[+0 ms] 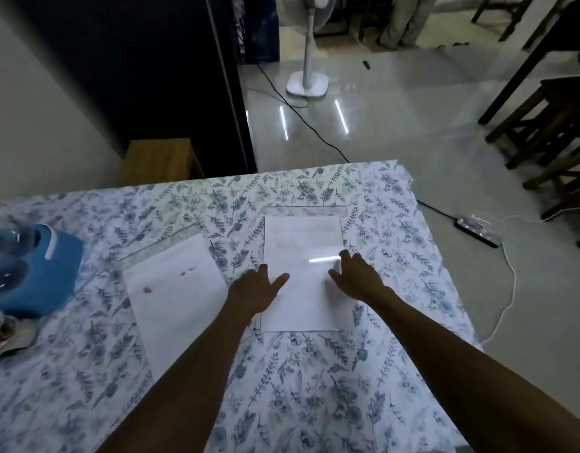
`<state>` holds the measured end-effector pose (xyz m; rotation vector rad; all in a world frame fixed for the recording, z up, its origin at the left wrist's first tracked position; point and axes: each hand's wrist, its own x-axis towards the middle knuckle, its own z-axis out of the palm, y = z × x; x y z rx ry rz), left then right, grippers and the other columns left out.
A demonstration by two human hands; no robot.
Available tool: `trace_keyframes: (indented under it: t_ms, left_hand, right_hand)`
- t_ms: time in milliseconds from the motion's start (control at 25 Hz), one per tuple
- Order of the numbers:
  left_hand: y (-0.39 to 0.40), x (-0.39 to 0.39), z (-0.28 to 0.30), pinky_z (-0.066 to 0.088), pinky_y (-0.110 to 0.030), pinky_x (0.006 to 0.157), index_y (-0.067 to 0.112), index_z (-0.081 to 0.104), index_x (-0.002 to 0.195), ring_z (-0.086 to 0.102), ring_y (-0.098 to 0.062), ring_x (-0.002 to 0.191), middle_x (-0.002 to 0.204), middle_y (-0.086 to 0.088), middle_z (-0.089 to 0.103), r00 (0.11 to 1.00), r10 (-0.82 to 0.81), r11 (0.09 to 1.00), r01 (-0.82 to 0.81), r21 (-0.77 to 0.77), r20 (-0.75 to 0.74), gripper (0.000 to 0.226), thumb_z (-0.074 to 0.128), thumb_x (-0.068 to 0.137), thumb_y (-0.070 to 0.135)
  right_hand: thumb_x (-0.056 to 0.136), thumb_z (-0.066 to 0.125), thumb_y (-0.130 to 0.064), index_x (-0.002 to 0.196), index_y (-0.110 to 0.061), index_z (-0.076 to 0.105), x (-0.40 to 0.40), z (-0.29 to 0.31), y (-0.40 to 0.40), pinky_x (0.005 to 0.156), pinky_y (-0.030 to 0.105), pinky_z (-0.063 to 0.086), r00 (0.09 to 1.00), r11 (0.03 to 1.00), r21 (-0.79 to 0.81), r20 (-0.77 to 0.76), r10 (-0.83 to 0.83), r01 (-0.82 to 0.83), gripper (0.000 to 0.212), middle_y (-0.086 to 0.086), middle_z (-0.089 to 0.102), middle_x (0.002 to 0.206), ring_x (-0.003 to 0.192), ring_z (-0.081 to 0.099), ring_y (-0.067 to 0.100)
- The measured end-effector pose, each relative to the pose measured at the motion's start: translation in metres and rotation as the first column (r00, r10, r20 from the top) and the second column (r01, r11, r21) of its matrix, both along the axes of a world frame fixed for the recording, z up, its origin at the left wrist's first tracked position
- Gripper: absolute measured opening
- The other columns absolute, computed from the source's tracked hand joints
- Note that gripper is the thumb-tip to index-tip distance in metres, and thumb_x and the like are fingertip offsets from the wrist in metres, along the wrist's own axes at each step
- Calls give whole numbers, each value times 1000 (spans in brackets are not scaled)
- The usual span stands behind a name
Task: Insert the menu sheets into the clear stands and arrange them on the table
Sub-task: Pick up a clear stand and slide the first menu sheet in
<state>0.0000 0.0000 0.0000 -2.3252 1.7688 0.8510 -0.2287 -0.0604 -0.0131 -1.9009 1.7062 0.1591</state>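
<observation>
A clear stand lies flat in the middle of the table with a white menu sheet partly inside it. My left hand rests with spread fingers on the sheet's left edge. My right hand lies with spread fingers on its right side. A second white sheet with small pink marks lies to the left, its far end over another flat clear stand.
The table carries a floral cloth. A blue object sits at the left edge. Beyond the table are a white fan base, a black cable, a power strip and dark wooden stools.
</observation>
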Motion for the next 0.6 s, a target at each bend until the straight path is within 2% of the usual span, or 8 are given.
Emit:
trace_keyframes:
  t_ms: [160,360,480,600]
  left_hand:
    - [-2,-13,-15,41,-48,101,11,39,141,51,-43,124,136,-27,50,974,209,978,-206,38,-88,83,35,86,73]
    - [-3,-17,-18,40,-44,105,6,43,140,50,-38,128,139,-21,53,857,443,892,-450,38,-264,79,43,88,66]
    - [4,-14,-8,38,-39,105,6,46,137,50,-34,129,139,-18,54,803,484,859,-513,12,-349,68,47,92,57]
    - [22,-11,5,40,-35,101,6,50,132,52,-34,126,136,-17,56,784,477,851,-526,-17,-397,53,51,95,43]
  right_hand:
    - [98,52,-32,144,-4,30,-10,-11,16,91,44,48,986,987,5,33,-163,163,57,30,52,128,110,60,47]
    - [90,54,-18,126,-10,44,-7,-15,34,85,41,49,912,938,47,221,-345,343,38,24,61,111,98,62,42]
    - [84,51,-4,122,-11,51,-15,-7,37,84,42,53,856,913,99,319,-406,396,39,16,65,103,97,64,37]
    - [82,51,3,123,-11,59,-25,2,51,86,40,52,813,911,116,417,-407,396,44,16,68,108,103,65,35]
